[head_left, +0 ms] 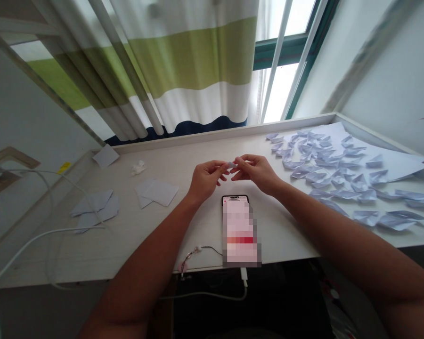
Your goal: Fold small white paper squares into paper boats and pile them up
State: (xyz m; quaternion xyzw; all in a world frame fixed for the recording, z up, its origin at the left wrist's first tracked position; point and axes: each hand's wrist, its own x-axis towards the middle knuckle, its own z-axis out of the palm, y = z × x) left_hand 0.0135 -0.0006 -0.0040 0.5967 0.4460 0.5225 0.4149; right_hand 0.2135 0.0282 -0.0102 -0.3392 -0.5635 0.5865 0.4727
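Between the fingertips of both hands is a small folded piece of white paper (231,165), held above the desk. My left hand (207,178) pinches its left side, and my right hand (255,172) pinches the right side. Most of the paper is hidden by the fingers, so its full shape does not show. Just below the hands lies a smartphone (238,230), face up, its lit screen blurred out. To the right, many folded paper boats (314,162) are spread over the desk. Left of my left hand lie flat paper squares (159,193).
More paper sheets (95,209) lie at the left, with a single square (106,156) in the far left corner. A crumpled white scrap (138,168) is near them. White cables (24,249) cross the desk's left side. A charging cable (244,278) hangs over the front edge. Large sheets (399,162) lie under some boats.
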